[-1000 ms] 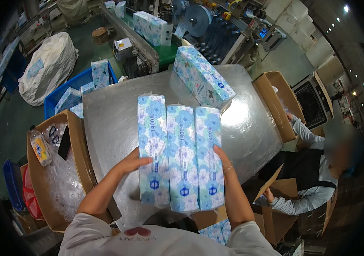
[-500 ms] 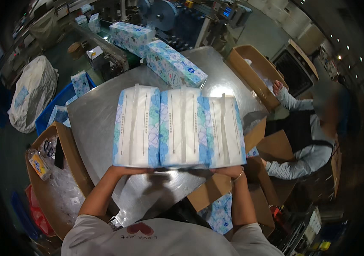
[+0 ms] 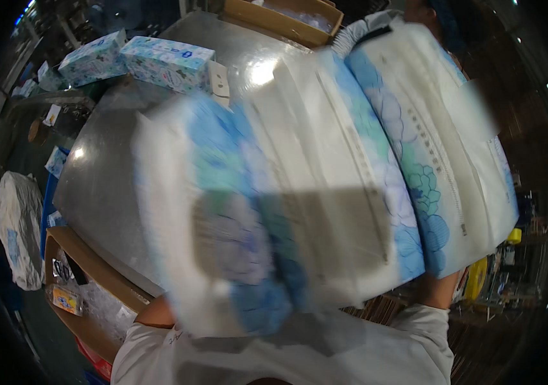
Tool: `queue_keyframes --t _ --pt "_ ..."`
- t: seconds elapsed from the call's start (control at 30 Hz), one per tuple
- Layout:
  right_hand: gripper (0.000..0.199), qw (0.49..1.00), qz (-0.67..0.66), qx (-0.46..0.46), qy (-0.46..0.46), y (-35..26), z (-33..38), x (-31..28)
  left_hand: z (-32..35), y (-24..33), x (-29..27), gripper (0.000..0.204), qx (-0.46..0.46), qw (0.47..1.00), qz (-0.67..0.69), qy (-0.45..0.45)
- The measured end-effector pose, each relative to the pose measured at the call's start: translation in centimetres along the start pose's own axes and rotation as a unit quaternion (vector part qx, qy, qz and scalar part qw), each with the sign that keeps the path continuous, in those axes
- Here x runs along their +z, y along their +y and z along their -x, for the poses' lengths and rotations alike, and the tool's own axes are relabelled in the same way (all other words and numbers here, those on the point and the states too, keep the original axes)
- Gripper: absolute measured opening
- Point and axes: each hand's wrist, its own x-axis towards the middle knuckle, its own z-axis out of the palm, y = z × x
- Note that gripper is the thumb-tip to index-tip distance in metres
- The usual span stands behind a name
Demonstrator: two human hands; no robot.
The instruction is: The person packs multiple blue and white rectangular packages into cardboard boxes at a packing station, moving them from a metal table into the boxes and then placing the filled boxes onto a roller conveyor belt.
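Three soft tissue packs [image 3: 325,160], white with blue, green and lilac flower prints, are held up in a row between my two arms, large and blurred. The row tilts, its right end higher, and slight gaps show between the packs at the top. My left hand is hidden behind the left pack; only the forearm [image 3: 156,313] shows at its lower corner. My right hand is hidden behind the right pack, with the right forearm [image 3: 439,290] coming up below it. Both hands carry the row from its ends or underside; their fingers do not show.
A metal table [image 3: 107,160] lies beyond the packs, with floral-printed blue tissue packages [image 3: 168,61] at its far left. An open carton [image 3: 94,256] of clear plastic stands at the left, another carton [image 3: 280,22] at the far edge. A co-worker's grey sleeve [image 3: 367,29] shows behind the packs.
The row of packs has come up closer and swung to the right, and now tilts. My view has turned right, so the table and cartons sit further left. The co-worker is mostly covered.
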Motion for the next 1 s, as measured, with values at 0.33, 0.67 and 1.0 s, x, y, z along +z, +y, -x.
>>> queue_keyframes --t 0.33,0.67,1.0 --pt "0.06 0.876 0.278 0.327 -0.222 21.7 7.9 3.9 -7.8 -5.3 -0.7 0.048 -0.179 0.929 -0.003 0.323" --pt "0.062 0.756 0.357 0.424 0.348 15.4 26.4 0.6 -17.5 -10.6 2.6 0.091 -0.012 0.861 -0.471 0.191" --pt "0.068 0.628 0.375 0.681 0.029 28.8 30.4 0.9 -21.9 -18.7 3.1 0.089 -0.031 0.862 -0.48 0.157"
